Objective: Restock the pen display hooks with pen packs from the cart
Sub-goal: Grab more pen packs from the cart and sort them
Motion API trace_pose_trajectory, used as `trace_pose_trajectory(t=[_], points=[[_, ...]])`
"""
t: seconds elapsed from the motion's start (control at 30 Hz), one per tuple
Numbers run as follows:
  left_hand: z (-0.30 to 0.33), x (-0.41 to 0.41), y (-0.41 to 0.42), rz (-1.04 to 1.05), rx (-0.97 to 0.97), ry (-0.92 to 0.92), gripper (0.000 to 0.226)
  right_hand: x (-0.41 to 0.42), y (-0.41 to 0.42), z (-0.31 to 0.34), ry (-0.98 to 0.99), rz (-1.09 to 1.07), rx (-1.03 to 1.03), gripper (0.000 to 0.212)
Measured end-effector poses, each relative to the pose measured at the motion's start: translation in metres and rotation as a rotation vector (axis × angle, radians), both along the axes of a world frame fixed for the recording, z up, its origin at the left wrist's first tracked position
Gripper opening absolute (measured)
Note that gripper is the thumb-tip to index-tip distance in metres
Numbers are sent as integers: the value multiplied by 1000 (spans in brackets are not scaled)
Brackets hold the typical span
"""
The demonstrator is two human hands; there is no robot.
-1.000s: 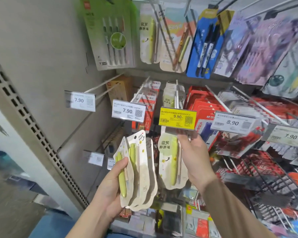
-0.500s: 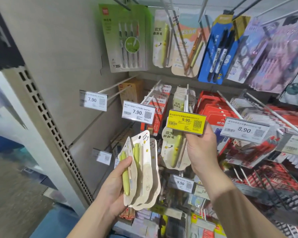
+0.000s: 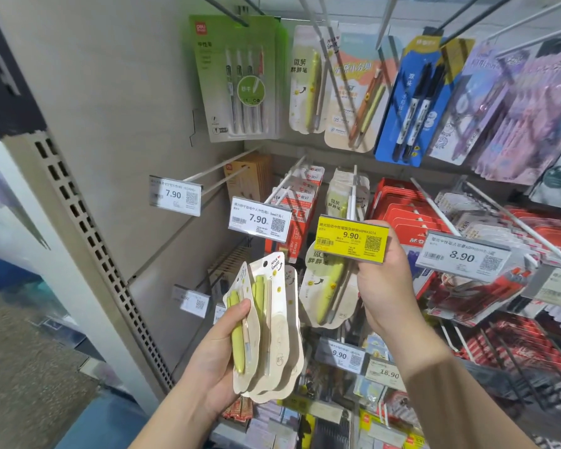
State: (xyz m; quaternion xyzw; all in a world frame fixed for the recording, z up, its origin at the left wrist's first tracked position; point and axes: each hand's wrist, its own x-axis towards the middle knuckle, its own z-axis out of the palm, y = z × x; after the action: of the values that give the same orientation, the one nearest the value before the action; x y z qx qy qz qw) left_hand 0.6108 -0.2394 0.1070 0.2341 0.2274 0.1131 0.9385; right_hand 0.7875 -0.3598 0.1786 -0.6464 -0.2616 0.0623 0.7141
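On the far left is a grey side wall (image 3: 117, 102) of the shelf. A white tag (image 3: 175, 196) that says 7.90 sits at the tip of a long white hook (image 3: 221, 166). High up hangs a green pack of pens (image 3: 240, 79).

The left hand (image 3: 214, 361) is low down. It holds a small fan of cream pen packs (image 3: 269, 332) with green pens inside. The thumb lies across the front pack and the other fingers are hidden behind the cards. The packs stand up, a bit spread apart.

Next comes a second white tag (image 3: 259, 220), also 7.90, with red packs (image 3: 302, 209) behind it.

In the middle is a yellow tag (image 3: 352, 239) that says 9.90. The right hand (image 3: 386, 280) is raised just under and behind this tag, with its fingers curled at the tag's lower right edge. One cream pen pack (image 3: 324, 290) hangs below the yellow tag, right beside this hand. I cannot tell if the fingers pinch the pack or the tag. More of the same packs (image 3: 344, 196) hang further back on that hook.

To the right is a white tag (image 3: 462, 256) that says 8.90, with red pen packs (image 3: 402, 215) behind it. Up top hang a blue pack (image 3: 415, 102) and purple packs (image 3: 525, 111).
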Motion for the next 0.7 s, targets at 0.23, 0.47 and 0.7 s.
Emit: trace_pose_trajectory(t=[0.23, 0.47, 0.7], points=[[-1, 0, 1, 17, -18, 17, 95, 4, -3, -3, 7, -7, -20, 38], [2, 0, 2, 22, -22, 32, 106, 14, 10, 2, 36, -102, -39, 32], [4, -2, 0, 26, -21, 32, 109, 32, 24, 12, 214, -136, 24, 20]])
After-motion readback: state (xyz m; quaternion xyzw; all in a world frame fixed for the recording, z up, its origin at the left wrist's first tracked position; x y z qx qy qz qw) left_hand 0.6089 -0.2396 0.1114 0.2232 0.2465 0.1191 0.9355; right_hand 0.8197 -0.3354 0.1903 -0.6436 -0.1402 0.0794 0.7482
